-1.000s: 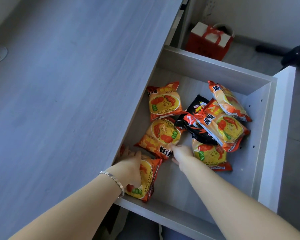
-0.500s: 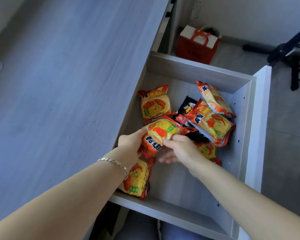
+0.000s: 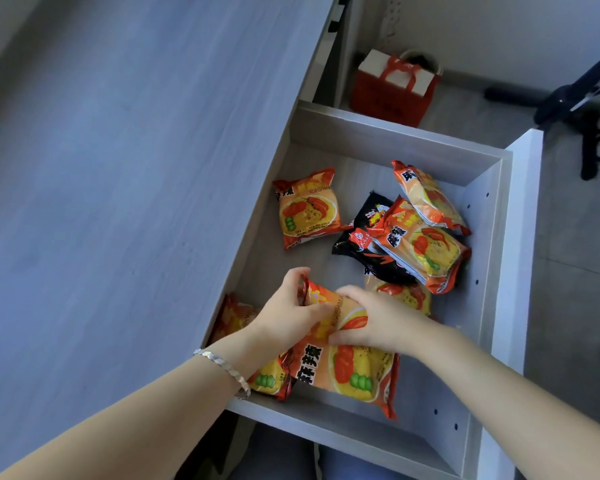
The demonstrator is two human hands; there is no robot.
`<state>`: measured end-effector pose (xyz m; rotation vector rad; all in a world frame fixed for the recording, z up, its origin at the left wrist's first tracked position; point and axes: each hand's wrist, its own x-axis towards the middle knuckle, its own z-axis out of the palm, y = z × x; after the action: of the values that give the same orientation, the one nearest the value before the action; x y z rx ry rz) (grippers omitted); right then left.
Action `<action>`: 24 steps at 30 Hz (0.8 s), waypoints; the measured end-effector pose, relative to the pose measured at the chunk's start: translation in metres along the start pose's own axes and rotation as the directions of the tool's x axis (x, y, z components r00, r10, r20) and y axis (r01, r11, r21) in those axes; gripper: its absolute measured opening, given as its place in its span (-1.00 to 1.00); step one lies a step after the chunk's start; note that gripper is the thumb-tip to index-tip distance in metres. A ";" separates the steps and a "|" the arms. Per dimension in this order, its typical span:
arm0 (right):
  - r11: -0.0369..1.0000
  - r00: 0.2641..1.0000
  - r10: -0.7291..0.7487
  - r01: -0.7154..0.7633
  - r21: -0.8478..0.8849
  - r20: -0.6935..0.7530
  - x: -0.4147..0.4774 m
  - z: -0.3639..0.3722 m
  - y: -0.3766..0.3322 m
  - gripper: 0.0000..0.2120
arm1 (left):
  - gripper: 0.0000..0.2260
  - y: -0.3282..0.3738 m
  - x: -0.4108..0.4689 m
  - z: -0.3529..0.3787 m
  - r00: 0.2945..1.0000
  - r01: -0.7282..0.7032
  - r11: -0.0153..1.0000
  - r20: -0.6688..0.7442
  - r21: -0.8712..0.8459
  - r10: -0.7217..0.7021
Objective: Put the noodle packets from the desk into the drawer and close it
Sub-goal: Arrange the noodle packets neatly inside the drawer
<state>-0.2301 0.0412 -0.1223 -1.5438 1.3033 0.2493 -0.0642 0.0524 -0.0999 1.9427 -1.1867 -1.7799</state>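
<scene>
The drawer (image 3: 388, 140) stands pulled out to the right of the grey desk top (image 3: 136, 185). Several orange noodle packets and one black packet (image 3: 368, 247) lie inside it. Both hands grip one orange packet (image 3: 354, 368) near the drawer's front: my left hand (image 3: 288, 313) pinches its top left corner, and my right hand (image 3: 378, 320) presses on its upper edge. Another orange packet (image 3: 267, 379) lies partly under my left wrist. A single packet (image 3: 307, 209) lies alone at the back left, and two more (image 3: 426, 244) are stacked on the black one.
A red gift bag (image 3: 392, 88) stands on the floor behind the drawer. A black stand's legs (image 3: 582, 109) reach in at the top right. The drawer's white front panel (image 3: 520, 237) runs along the right side.
Both hands have drawn the orange packet from the drawer's middle toward its front, next to the packet at the front left corner. The view has shifted slightly.
</scene>
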 end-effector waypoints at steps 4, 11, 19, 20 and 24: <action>0.964 0.987 0.152 -0.135 -0.229 0.058 0.005 0.028 0.025 -0.21 | -0.39 -0.028 0.009 -0.014 0.997 -0.067 0.772 0.023 0.632 0.068; 0.982 0.987 0.147 -0.153 -0.111 -0.060 0.026 0.084 0.033 -0.38 | -0.30 -0.062 0.016 -0.027 0.983 -0.056 0.469 0.132 0.881 -0.131; 0.979 0.986 0.111 -0.130 -0.159 -0.125 0.038 0.092 0.017 -0.48 | -0.33 -0.062 0.020 -0.027 0.984 -0.025 0.491 0.109 0.871 -0.144; 0.984 0.985 0.131 -0.143 -0.109 -0.116 0.042 0.081 0.013 -0.52 | -0.34 -0.063 0.020 -0.028 0.983 -0.025 0.496 0.110 0.868 -0.144; 0.882 0.875 0.313 -0.124 0.454 -0.369 0.064 0.029 -0.021 -0.73 | -0.34 -0.063 0.021 -0.028 0.984 -0.027 0.494 0.111 0.869 -0.140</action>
<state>-0.1753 0.0236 -0.1678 -1.1063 1.7592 -0.2414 -0.0155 0.0685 -0.1503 2.3164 -2.4965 -1.4734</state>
